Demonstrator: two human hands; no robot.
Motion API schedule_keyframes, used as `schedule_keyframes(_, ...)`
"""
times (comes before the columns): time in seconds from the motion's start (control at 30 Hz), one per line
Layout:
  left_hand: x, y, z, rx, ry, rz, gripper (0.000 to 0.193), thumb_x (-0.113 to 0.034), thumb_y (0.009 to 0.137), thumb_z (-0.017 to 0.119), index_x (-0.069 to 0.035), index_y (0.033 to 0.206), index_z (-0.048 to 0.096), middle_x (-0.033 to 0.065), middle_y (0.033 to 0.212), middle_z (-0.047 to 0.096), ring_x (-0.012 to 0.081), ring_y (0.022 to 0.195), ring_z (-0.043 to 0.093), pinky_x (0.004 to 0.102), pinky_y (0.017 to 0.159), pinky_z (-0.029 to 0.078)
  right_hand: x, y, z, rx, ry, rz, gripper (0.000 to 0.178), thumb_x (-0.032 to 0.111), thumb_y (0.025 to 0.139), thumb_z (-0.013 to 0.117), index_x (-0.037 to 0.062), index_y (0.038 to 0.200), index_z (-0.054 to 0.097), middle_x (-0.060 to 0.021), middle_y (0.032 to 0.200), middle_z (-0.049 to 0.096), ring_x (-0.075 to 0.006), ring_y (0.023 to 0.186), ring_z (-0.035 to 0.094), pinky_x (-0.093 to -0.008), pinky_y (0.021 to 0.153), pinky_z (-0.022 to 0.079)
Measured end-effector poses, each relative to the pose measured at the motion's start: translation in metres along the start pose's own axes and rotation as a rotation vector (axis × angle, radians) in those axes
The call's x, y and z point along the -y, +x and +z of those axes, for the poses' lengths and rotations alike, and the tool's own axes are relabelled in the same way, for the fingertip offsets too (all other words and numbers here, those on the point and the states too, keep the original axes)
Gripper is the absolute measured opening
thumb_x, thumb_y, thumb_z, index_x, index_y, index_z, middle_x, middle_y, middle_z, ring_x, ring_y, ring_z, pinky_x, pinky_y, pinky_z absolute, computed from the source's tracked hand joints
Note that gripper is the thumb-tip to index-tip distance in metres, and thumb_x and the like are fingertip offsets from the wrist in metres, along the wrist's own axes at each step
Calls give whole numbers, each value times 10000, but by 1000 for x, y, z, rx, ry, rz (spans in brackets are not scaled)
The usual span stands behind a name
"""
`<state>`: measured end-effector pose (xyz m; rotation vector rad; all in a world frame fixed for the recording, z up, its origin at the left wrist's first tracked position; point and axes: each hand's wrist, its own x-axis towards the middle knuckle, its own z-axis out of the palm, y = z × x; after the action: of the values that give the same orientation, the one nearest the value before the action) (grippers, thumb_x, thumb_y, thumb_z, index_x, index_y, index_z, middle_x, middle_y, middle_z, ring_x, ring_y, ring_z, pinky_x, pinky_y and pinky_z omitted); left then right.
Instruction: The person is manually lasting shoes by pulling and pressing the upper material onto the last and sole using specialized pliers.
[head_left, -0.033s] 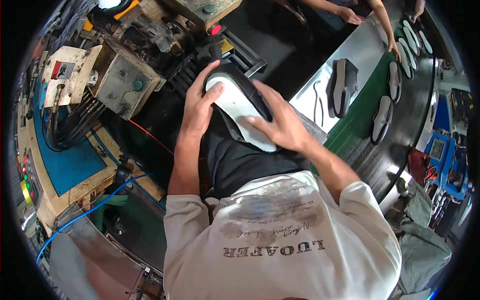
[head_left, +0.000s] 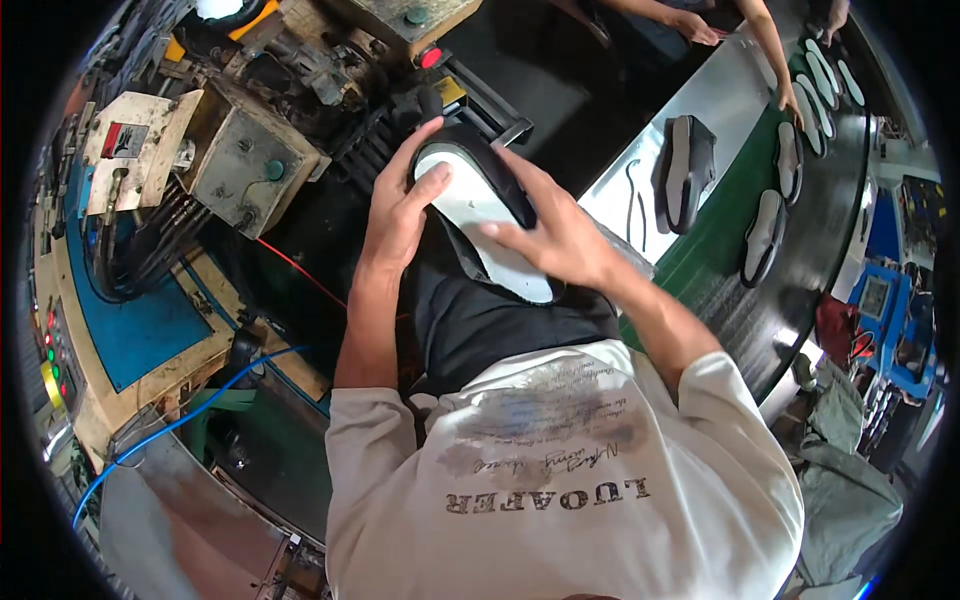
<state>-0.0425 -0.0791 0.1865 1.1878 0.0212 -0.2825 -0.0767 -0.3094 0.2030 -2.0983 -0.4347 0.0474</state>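
Note:
In front of my lap a black shoe upper (head_left: 470, 205) is held at a slant, its white sole side facing up. My left hand (head_left: 400, 210) wraps the far left end, thumb pressed on the white surface and fingers around the black side. At the right edge, my right hand (head_left: 565, 235) grips it, thumb lying over the white face; the fingertips are partly hidden behind the black side.
At left stands a machine with a grey metal box (head_left: 250, 165), hoses and a blue pad (head_left: 140, 310). On the right a metal ledge (head_left: 625, 180) bears another black shoe upper (head_left: 688, 175). Beyond it, a green-and-black conveyor (head_left: 720, 280) carries several shoe uppers. A co-worker's hands (head_left: 790, 100) reach in there.
My right hand has slid a little up and left along the shoe upper, its thumb shifting over the white face. My left hand and the upper have barely moved.

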Motion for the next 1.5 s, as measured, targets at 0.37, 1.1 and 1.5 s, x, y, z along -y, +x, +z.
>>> schedule_keyframes(0.37,30,3,24,-164,301,261,553,-292,1015,777,10,1455,632,155,1421,649,230,1286,609,383,1117,483,-8,36,10,11,96,-23,783,329,943,837,80,1606,503,-226,1494,608,-397,1381,541,-481,1197,422)
schedule_keyframes(1.1,36,13,28,-21,-39,235,427,-67,951,803,-8,1361,700,83,1404,620,181,1291,572,326,1119,455,-44,50,-40,372,324,-25,1029,512,940,832,161,1730,274,-261,1670,407,-409,1560,408,-510,1283,361)
schedule_keyframes(1.5,43,31,53,-228,124,42,385,2,984,727,33,1366,686,127,1355,683,194,1249,627,342,1117,485,-56,49,-5,270,484,206,798,333,1021,764,125,1676,360,-194,1464,585,-296,1331,587,-416,1148,457)
